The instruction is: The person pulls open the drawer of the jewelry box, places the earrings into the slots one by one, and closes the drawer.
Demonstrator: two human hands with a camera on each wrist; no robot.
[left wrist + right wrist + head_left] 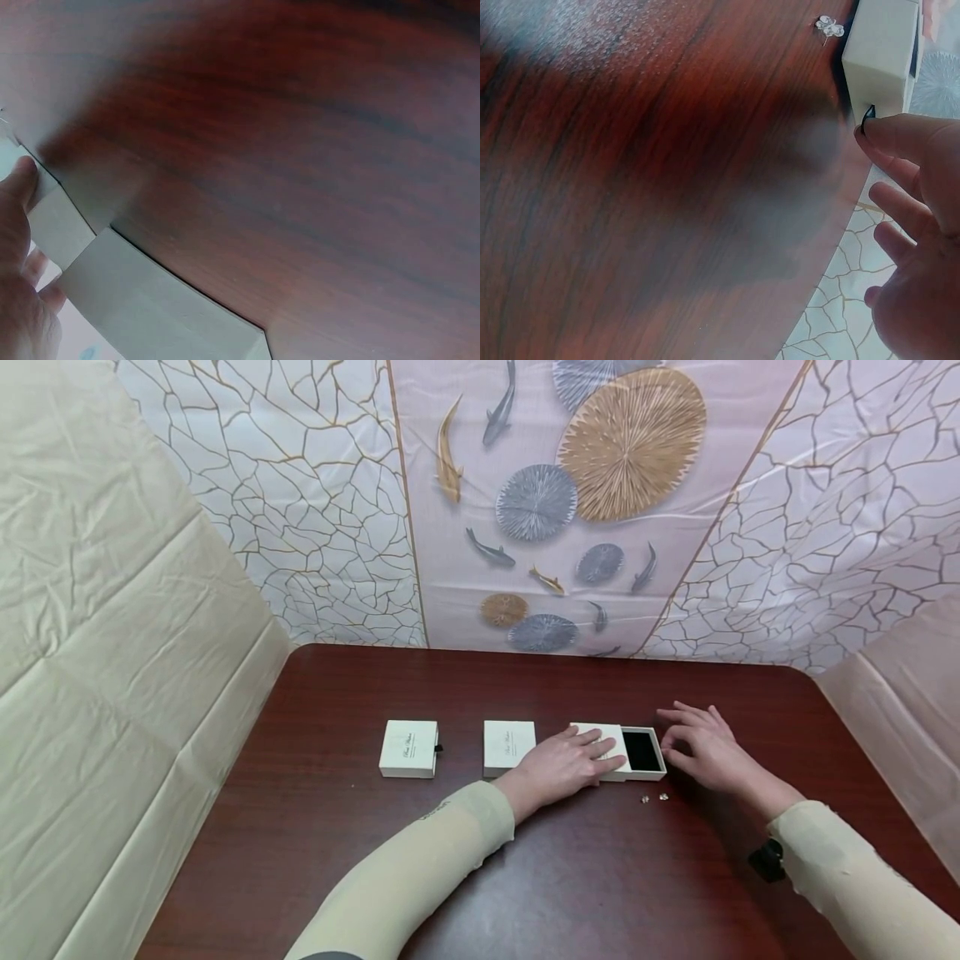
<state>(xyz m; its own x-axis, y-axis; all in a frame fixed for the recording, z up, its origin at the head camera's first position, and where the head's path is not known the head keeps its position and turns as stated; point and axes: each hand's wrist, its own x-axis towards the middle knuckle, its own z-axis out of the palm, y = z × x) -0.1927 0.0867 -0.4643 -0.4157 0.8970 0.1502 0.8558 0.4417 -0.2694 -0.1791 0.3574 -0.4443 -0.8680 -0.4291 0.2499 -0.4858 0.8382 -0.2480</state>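
Note:
A small white drawer box (597, 732) lies on the table with its inner drawer (657, 776) slid partway out to the right, showing a black lining (641, 751). My left hand (558, 766) holds the box's outer sleeve, fingers spread over its top and thumb along its near side. At the drawer's right end, my right hand (705, 747) pinches a black ribbon tab (868, 114) between thumb and forefinger, the other fingers loosely bent. Two small sparkling studs (654, 797) lie just in front of the drawer; one, a flower-shaped stud (829, 28), shows in the right wrist view.
Farther left stand two more white boxes, a middle box (509, 743) partly behind my left hand and a left box (408, 748) with a black tab on its right side. All rest on a dark red-brown wooden table (570, 868). A patterned curtain (480, 585) hangs behind it.

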